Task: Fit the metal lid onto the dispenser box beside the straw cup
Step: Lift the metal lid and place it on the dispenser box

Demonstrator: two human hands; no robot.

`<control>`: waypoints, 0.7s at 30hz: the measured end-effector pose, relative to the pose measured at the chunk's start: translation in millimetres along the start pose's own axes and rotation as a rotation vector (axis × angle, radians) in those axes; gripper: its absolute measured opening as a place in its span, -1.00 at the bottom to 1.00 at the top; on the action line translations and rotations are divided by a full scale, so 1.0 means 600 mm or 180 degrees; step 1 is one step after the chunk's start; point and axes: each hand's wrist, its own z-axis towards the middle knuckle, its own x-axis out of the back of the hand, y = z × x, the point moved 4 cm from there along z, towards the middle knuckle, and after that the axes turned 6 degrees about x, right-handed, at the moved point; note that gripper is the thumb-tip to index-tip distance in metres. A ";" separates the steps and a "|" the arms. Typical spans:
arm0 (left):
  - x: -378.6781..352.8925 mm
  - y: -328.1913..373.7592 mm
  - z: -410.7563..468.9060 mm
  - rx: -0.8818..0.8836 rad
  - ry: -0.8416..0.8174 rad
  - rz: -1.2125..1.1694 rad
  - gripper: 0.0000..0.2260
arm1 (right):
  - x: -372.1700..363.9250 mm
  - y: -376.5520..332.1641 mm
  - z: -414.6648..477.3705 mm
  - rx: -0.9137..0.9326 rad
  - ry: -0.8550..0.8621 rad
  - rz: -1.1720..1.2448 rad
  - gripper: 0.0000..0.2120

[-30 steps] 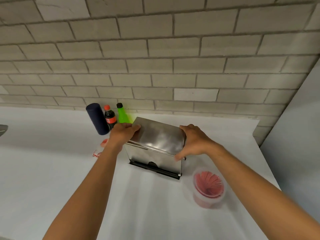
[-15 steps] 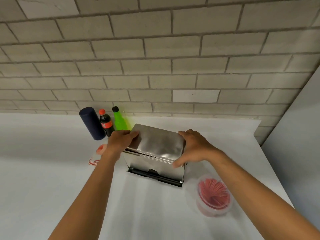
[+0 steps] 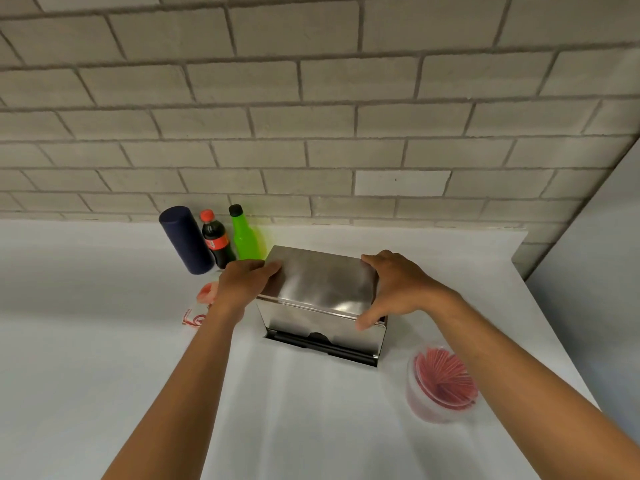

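Observation:
A shiny metal lid lies on top of the steel dispenser box, which stands in the middle of the white counter. My left hand grips the lid's left end. My right hand holds its right end, with the thumb down on the front right corner. The lid's front edge sits along the box's top rim. A clear cup of red straws stands to the right of the box, in front of it.
Behind the box on the left stand a dark blue cylinder, a cola bottle and a green bottle. A red-and-white wrapper lies by my left wrist. A brick wall backs the counter; a grey panel is at right.
The lid has come down from a tilted position to lie nearly flat on the box. Both hands stayed on its ends. The camera has shifted slightly.

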 end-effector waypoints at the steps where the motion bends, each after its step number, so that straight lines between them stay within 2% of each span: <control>1: 0.001 0.001 -0.001 0.0004 -0.0010 0.0005 -0.63 | 0.001 0.000 0.000 -0.0007 -0.0008 0.0001 0.21; 5: -0.003 0.004 -0.006 -0.0019 -0.0077 0.0095 -0.77 | 0.008 0.007 -0.006 -0.0075 -0.0070 -0.0001 0.27; 8: -0.011 0.008 -0.011 -0.0182 -0.0151 0.0083 -0.83 | 0.012 0.011 -0.009 -0.0110 -0.0103 -0.0045 0.24; 16: -0.011 0.023 -0.019 -0.0217 -0.0031 0.0361 -0.62 | 0.013 0.012 -0.014 -0.0174 -0.0124 -0.0042 0.17; 21: -0.010 0.022 -0.019 -0.0221 -0.0023 0.0410 -0.66 | 0.013 0.005 -0.011 -0.0171 -0.0159 -0.0090 0.12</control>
